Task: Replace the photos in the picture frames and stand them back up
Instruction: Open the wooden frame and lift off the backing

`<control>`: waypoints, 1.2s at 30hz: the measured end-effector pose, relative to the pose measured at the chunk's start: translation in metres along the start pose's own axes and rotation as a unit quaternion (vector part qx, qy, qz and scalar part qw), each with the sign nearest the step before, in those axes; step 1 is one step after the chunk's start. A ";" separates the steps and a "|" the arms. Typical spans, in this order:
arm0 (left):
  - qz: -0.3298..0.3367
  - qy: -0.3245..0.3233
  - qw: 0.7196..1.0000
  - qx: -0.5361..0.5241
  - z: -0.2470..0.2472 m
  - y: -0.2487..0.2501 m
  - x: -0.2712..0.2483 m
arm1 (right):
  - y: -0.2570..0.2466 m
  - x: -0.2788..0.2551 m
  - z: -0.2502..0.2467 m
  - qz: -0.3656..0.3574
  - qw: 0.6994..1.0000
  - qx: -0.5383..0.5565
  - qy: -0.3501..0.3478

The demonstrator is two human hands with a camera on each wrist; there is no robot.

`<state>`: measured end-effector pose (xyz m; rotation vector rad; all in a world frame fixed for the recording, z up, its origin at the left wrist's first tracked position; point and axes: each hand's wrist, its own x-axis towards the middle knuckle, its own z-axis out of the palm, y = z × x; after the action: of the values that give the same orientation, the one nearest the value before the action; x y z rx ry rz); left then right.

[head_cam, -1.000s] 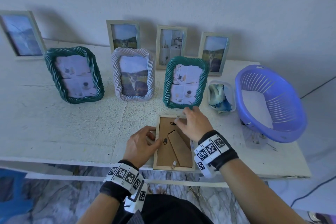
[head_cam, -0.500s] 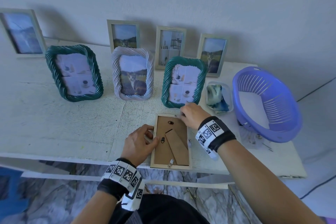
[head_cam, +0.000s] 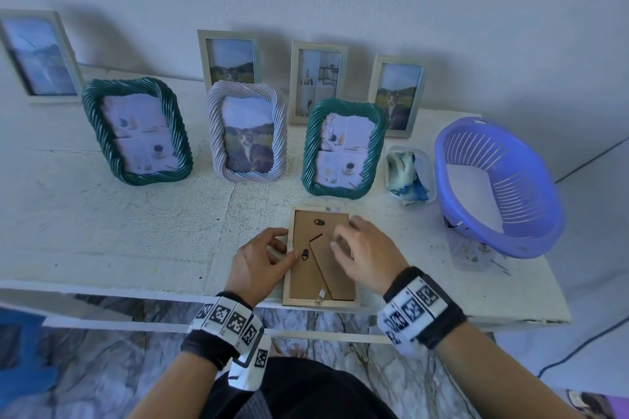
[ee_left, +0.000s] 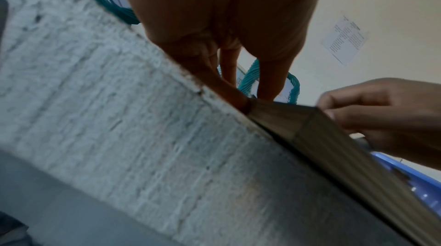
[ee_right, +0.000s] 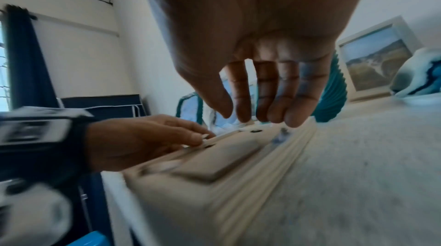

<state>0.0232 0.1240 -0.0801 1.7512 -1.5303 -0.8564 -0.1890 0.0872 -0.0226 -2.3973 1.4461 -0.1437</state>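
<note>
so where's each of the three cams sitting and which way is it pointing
Head: worn high, looking forward and down at the table; shows left hand and right hand, forearms, over the face-down frame.
Left wrist: low at the table's edge, looking along the left hand's fingers.
Right wrist: above the frame, looking along the right hand's fingers.
Shared: both hands and the frame.

Counter: white. Basket: purple, slotted. Rope-pattern frames: two teal, one lilac. Face-down frame: brown back.
</note>
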 end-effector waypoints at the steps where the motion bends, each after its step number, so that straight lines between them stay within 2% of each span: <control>1: -0.001 -0.001 1.000 -0.004 0.000 -0.001 0.000 | -0.005 -0.012 0.003 -0.009 1.000 0.013 -0.019; 4: 0.004 -0.003 1.000 -0.007 0.001 -0.004 0.000 | -0.017 -0.041 0.016 -0.031 0.998 0.007 -0.045; 7: 0.007 0.002 1.000 -0.001 0.001 -0.004 0.000 | -0.024 -0.053 0.027 -0.042 0.999 -0.028 0.008; 15: 0.013 -0.001 1.000 0.000 0.001 -0.005 0.002 | -0.037 -0.049 0.043 -0.035 0.998 -0.026 0.037; 19: 0.015 0.000 1.000 -0.007 0.002 -0.006 0.001 | -0.039 -0.052 0.049 -0.074 0.997 -0.018 0.025; 24: 0.011 0.001 1.000 -0.012 0.001 -0.005 0.001 | -0.037 -0.054 0.047 -0.078 0.997 -0.010 0.014; 27: 0.010 -0.002 1.000 -0.022 0.000 -0.005 0.001 | -0.037 -0.052 0.041 -0.039 0.998 -0.026 0.029; 30: 0.009 -0.004 1.000 -0.029 0.000 -0.005 0.000 | -0.034 -0.044 0.034 0.047 0.994 -0.082 0.053; 32: 0.010 -0.006 0.999 -0.032 0.000 -0.006 0.000 | -0.034 -0.037 0.031 0.088 0.989 -0.114 0.045; 36: 0.019 -0.006 0.999 -0.034 -0.001 -0.006 -0.001 | -0.039 -0.028 0.033 0.092 0.987 -0.120 0.049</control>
<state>0.0268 0.1253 -0.0843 1.6666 -1.5196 -0.8908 -0.1613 0.1361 -0.0385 -2.4529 1.8143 -0.0457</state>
